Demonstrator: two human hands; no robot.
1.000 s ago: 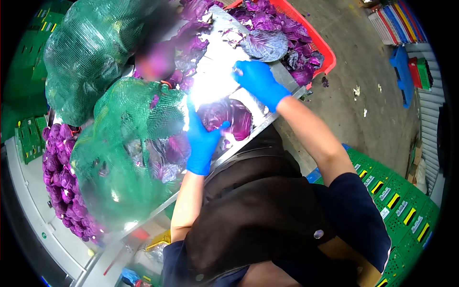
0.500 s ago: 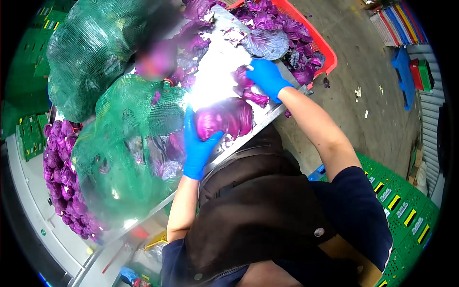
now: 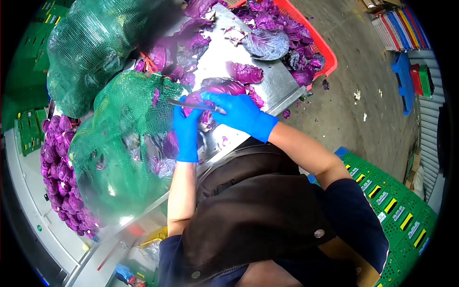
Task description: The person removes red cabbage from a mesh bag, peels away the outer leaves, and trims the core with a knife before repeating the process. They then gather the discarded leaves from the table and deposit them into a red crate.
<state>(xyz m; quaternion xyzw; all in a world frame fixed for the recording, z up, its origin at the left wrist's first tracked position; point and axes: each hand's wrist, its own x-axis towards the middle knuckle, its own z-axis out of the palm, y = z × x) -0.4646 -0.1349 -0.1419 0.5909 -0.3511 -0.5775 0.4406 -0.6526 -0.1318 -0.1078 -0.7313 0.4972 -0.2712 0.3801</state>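
My right hand [image 3: 241, 115], in a blue glove, is closed on a knife [image 3: 196, 104] whose blade points left. Just beyond the blade, my left hand [image 3: 187, 134], also gloved in blue, holds a red cabbage [image 3: 206, 118] against the metal table [image 3: 283, 86]; my right hand partly covers it. Loose purple leaves lie behind the cabbage, one of them a curled leaf [image 3: 245, 72]. Left of my left hand, a green net bag [image 3: 126, 119] with cabbages inside rests on the table.
A red crate [image 3: 330, 60] full of purple leaves stands at the table's far right. Another full net bag [image 3: 95, 52] is at the upper left, with a stack of cabbages [image 3: 60, 167] below it. Green crates [image 3: 392, 210] stand at the lower right.
My right hand has moved left and toward me, from the loose leaves to the cabbage, and the knife now shows. A leaf lies where that hand was. My left hand has shifted slightly left.
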